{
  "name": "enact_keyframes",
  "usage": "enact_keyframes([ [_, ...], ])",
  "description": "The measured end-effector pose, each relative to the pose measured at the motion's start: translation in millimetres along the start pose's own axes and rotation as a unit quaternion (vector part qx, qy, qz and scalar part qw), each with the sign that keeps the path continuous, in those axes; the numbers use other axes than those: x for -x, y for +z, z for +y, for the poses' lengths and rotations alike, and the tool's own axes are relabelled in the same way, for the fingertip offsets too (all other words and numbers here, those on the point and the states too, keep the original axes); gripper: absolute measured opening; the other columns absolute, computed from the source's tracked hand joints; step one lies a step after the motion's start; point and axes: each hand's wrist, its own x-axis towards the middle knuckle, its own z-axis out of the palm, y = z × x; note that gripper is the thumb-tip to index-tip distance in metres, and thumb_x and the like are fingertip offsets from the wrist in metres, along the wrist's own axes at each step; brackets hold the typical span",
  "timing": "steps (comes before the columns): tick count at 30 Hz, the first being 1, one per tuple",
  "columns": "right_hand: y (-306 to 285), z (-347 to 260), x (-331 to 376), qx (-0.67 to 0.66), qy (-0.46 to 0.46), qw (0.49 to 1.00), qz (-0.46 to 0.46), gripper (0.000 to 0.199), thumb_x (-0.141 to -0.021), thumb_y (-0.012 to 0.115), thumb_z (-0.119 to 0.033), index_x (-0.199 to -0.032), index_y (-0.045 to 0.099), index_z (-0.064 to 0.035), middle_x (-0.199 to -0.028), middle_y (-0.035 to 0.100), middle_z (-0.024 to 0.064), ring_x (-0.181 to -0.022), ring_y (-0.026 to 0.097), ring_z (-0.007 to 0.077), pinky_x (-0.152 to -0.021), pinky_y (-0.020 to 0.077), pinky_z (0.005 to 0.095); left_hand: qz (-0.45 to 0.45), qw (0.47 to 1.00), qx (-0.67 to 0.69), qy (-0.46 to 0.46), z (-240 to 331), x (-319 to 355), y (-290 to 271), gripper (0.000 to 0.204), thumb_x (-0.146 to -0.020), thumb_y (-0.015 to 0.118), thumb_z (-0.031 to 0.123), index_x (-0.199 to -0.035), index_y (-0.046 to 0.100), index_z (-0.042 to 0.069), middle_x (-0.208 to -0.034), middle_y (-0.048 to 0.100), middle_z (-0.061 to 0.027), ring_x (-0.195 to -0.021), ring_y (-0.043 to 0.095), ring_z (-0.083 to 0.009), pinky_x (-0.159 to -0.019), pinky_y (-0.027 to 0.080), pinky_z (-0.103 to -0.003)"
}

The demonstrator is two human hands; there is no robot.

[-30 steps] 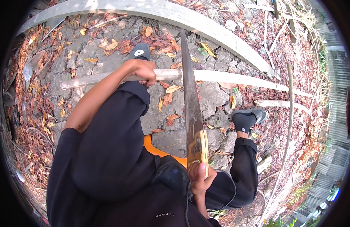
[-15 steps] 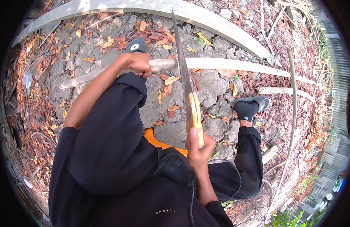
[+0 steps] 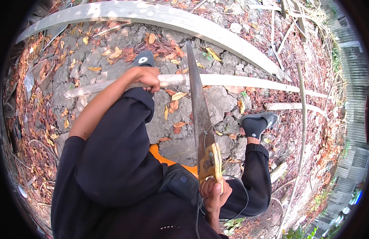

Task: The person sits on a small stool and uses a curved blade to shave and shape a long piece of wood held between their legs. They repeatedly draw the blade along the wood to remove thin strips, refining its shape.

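Note:
A hand saw (image 3: 201, 119) with a long grey blade and a worn yellow wooden handle is in my right hand (image 3: 215, 195), whose fingers are closed round the grip near my lap. Its blade points away from me and crosses a long wooden pole (image 3: 248, 81), pale on the right and greyer on the left. Whether the teeth have cut into the wood I cannot tell. Just left of the blade, my left hand (image 3: 148, 79) grips the pole beside my raised left knee. The pole's left part passes behind my forearm.
A long weathered beam (image 3: 184, 22) lies across the far side. A shorter pale stick (image 3: 288, 106) and a thin upright-looking branch (image 3: 303, 119) lie at the right. Beneath me shows something orange (image 3: 162, 157). Cracked soil and dry leaves surround my shoes; corrugated sheeting (image 3: 354, 119) borders the right.
My right hand has drawn the saw back toward my body, and more of the blade's flat side shows. My left hand keeps its hold on the pole.

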Motion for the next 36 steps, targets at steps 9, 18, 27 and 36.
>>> enact_keyframes([
  [9, 3, 11, -4, 0.184, 0.000, 0.983, 0.018, 0.038, -0.098, 0.058, -0.027, -0.071, 0.054, 0.0007, -0.052, 0.049, 0.0011, -0.045, 0.045, 0.0083, -0.044, 0.0328, 0.0255, 0.006, 1.000, -0.005, 0.000, 2, 2, -1, 0.011, -0.062, 0.069, 0.000, -0.070, 0.063, -0.005, -0.059, 0.059, -0.0079, -0.047, 0.055, -0.0145, -0.042, 0.042, -0.031],
  [18, 5, 14, -10, 0.184, 0.024, 0.983, 0.007, 0.036, -0.096, 0.059, -0.025, -0.072, 0.058, 0.0016, -0.052, 0.052, 0.0024, -0.045, 0.050, 0.0102, -0.046, 0.0365, 0.0267, -0.006, 1.000, -0.004, 0.000, 2, 4, -1, 0.020, -0.061, 0.071, 0.005, -0.078, 0.066, -0.006, -0.064, 0.062, -0.0080, -0.052, 0.058, -0.0152, -0.046, 0.045, -0.030],
  [27, 17, -3, -30, 0.271, 0.037, 0.962, -0.007, 0.030, -0.095, 0.060, -0.018, -0.073, 0.058, 0.0016, -0.051, 0.049, 0.0044, -0.043, 0.047, 0.0127, -0.045, 0.0337, 0.0303, 0.001, 1.000, -0.004, -0.006, 1, 1, 1, 0.011, -0.062, 0.067, -0.002, -0.070, 0.060, -0.004, -0.057, 0.057, -0.0074, -0.044, 0.053, -0.0138, -0.040, 0.040, -0.032],
  [36, 32, -3, -28, 0.246, -0.001, 0.969, -0.012, 0.043, -0.100, 0.053, -0.019, -0.061, 0.045, -0.0041, -0.050, 0.044, -0.0011, -0.043, 0.039, 0.0058, -0.041, 0.0266, 0.0249, -0.028, 1.000, -0.002, -0.011, -7, -6, 0, 0.012, -0.062, 0.068, 0.003, -0.071, 0.064, -0.004, -0.061, 0.060, -0.0068, -0.050, 0.057, -0.0152, -0.046, 0.044, -0.032],
])
